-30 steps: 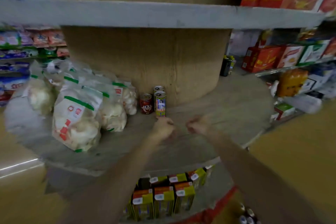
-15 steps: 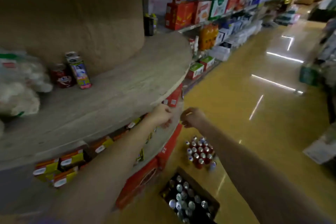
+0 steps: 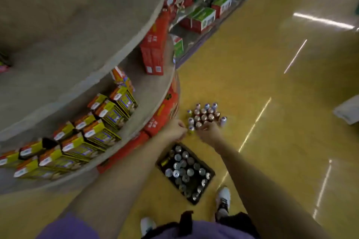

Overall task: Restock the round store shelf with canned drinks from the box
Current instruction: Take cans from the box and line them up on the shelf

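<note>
A dark cardboard box (image 3: 210, 173) stands on the floor by my feet, with several silver-topped cans (image 3: 182, 169) upright inside. Beyond it a loose cluster of cans (image 3: 206, 115) stands on the floor. The round shelf (image 3: 108, 60) fills the left side, its upper tier bare where I see it. Both arms reach forward and down. My left hand (image 3: 174, 130) and my right hand (image 3: 208, 134) hover side by side above the floor cans, fingers curled, with nothing visible in either.
Yellow and orange cartons (image 3: 101, 122) crowd the lower tier, and red boxes (image 3: 154, 52) stand at its far edge. More red packs (image 3: 161, 116) sit under the rim. A wall rack with red and green boxes (image 3: 202, 18) runs behind. The yellow aisle floor (image 3: 272, 103) spreads right.
My view has swung from the shelf's upper tier down and right to the floor. Both hands came off the shelf and dropped toward the cans and box, still curled.
</note>
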Motion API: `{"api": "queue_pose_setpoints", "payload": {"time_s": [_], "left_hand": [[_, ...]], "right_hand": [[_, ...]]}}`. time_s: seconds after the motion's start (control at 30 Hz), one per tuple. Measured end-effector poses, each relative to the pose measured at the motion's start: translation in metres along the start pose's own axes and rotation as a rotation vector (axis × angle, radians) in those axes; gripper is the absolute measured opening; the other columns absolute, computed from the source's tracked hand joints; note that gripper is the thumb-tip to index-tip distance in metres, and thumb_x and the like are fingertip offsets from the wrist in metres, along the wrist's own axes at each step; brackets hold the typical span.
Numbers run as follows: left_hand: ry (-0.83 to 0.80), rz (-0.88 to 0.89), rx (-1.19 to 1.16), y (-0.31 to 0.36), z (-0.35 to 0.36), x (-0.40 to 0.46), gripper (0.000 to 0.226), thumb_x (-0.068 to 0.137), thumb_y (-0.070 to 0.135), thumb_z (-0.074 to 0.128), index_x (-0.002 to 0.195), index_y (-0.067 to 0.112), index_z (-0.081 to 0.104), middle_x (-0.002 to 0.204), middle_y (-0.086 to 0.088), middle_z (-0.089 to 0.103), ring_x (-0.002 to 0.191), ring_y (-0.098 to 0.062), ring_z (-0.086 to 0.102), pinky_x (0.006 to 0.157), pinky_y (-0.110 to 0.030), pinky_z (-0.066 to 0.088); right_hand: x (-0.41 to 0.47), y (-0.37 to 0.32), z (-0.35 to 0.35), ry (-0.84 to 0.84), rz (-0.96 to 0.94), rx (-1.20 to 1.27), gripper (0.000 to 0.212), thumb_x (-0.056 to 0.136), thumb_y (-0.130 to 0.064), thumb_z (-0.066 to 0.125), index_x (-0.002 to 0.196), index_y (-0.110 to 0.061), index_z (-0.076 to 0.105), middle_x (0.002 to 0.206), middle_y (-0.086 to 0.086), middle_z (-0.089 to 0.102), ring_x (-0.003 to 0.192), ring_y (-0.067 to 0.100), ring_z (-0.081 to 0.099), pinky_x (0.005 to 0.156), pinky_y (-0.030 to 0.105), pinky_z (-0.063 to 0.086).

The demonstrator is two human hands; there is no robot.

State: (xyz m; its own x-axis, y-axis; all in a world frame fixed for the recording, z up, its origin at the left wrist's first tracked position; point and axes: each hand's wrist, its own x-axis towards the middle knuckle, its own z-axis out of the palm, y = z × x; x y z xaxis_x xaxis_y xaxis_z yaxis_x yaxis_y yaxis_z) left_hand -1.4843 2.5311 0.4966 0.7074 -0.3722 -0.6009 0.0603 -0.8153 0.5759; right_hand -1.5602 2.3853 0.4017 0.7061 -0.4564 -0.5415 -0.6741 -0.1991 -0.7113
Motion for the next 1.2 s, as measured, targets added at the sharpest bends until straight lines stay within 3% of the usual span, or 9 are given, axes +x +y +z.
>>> {"api": "queue_pose_setpoints", "payload": {"time_s": [0.17, 0.27, 0.4, 0.5, 0.6, 0.73, 0.9, 1.07, 1.2], "left_hand": [[0.046, -0.152, 0.036, -0.004, 0.066, 0.02, 0.023, 0.089, 0.017, 0.061, 0.067, 0.014, 0.063, 0.082, -0.014, 0.072, 0.075, -0.027, 0.066, 0.067, -0.035, 0.052], [0.01, -0.224, 0.035, -0.02, 0.096, 0.023, 0.016, 0.091, 0.023, 0.062, 0.084, 0.01, 0.068, 0.083, -0.01, 0.068, 0.075, -0.024, 0.062, 0.066, -0.032, 0.049], [0.0, -0.335, -0.012, -0.059, 0.133, 0.038, 0.017, 0.094, 0.023, 0.057, 0.091, 0.008, 0.065, 0.093, -0.015, 0.067, 0.085, -0.031, 0.064, 0.081, -0.048, 0.053], [-0.003, -0.379, 0.024, -0.085, 0.159, 0.049, 0.024, 0.098, 0.027, 0.051, 0.101, 0.006, 0.063, 0.101, -0.013, 0.064, 0.089, -0.027, 0.061, 0.084, -0.046, 0.052], [-0.059, -0.37, 0.099, -0.118, 0.184, 0.064, 0.024, 0.099, 0.021, 0.05, 0.104, 0.001, 0.062, 0.102, -0.015, 0.062, 0.085, -0.022, 0.053, 0.075, -0.037, 0.045], [-0.137, -0.403, 0.122, -0.167, 0.215, 0.095, 0.015, 0.098, 0.021, 0.052, 0.101, 0.01, 0.063, 0.094, -0.002, 0.06, 0.086, -0.019, 0.055, 0.071, -0.03, 0.042], [-0.195, -0.429, 0.157, -0.234, 0.256, 0.151, 0.015, 0.096, 0.019, 0.052, 0.1, 0.011, 0.064, 0.095, -0.002, 0.061, 0.089, -0.018, 0.055, 0.073, -0.028, 0.041], [-0.238, -0.444, 0.129, -0.288, 0.295, 0.225, 0.013, 0.095, 0.019, 0.05, 0.093, 0.014, 0.062, 0.096, -0.008, 0.062, 0.093, -0.027, 0.059, 0.077, -0.034, 0.046], [-0.255, -0.427, 0.04, -0.32, 0.329, 0.277, 0.015, 0.093, 0.022, 0.051, 0.094, 0.016, 0.065, 0.097, -0.007, 0.067, 0.091, -0.026, 0.064, 0.087, -0.041, 0.055]], "right_hand": [[0.008, 0.085, -0.003, -0.106, 0.194, 0.126, 0.006, 0.072, -0.022, 0.064, 0.068, -0.019, 0.06, 0.067, 0.005, 0.061, 0.069, 0.027, 0.058, 0.064, 0.044, 0.052], [0.004, 0.109, 0.0, -0.145, 0.278, 0.148, 0.018, 0.075, -0.029, 0.067, 0.083, -0.014, 0.062, 0.079, 0.01, 0.065, 0.075, 0.028, 0.06, 0.067, 0.038, 0.05], [0.015, 0.157, 0.029, -0.191, 0.339, 0.169, 0.023, 0.069, -0.038, 0.055, 0.079, -0.018, 0.06, 0.073, 0.008, 0.063, 0.076, 0.036, 0.064, 0.069, 0.041, 0.049], [0.014, 0.173, 0.041, -0.217, 0.35, 0.105, 0.026, 0.09, -0.034, 0.051, 0.097, -0.013, 0.065, 0.085, 0.006, 0.066, 0.088, 0.035, 0.063, 0.082, 0.034, 0.045], [0.016, 0.193, 0.058, -0.235, 0.383, 0.09, 0.008, 0.094, -0.018, 0.052, 0.088, -0.016, 0.056, 0.073, 0.0, 0.055, 0.075, 0.025, 0.052, 0.058, 0.028, 0.037], [0.029, 0.235, 0.098, -0.238, 0.405, 0.077, 0.013, 0.093, -0.019, 0.054, 0.081, -0.016, 0.052, 0.064, -0.004, 0.046, 0.057, 0.012, 0.042, 0.036, 0.014, 0.027], [0.066, 0.288, 0.155, -0.197, 0.506, 0.04, 0.017, 0.091, -0.024, 0.058, 0.096, -0.012, 0.068, 0.083, 0.002, 0.062, 0.081, 0.022, 0.057, 0.064, 0.024, 0.035], [0.119, 0.328, 0.2, -0.212, 0.514, -0.029, 0.021, 0.091, -0.019, 0.052, 0.104, -0.012, 0.067, 0.097, 0.009, 0.067, 0.088, 0.029, 0.06, 0.068, 0.03, 0.041], [0.166, 0.351, 0.229, -0.201, 0.495, -0.158, 0.022, 0.093, -0.015, 0.048, 0.106, -0.007, 0.064, 0.097, 0.007, 0.063, 0.098, 0.031, 0.06, 0.068, 0.026, 0.034]]}}
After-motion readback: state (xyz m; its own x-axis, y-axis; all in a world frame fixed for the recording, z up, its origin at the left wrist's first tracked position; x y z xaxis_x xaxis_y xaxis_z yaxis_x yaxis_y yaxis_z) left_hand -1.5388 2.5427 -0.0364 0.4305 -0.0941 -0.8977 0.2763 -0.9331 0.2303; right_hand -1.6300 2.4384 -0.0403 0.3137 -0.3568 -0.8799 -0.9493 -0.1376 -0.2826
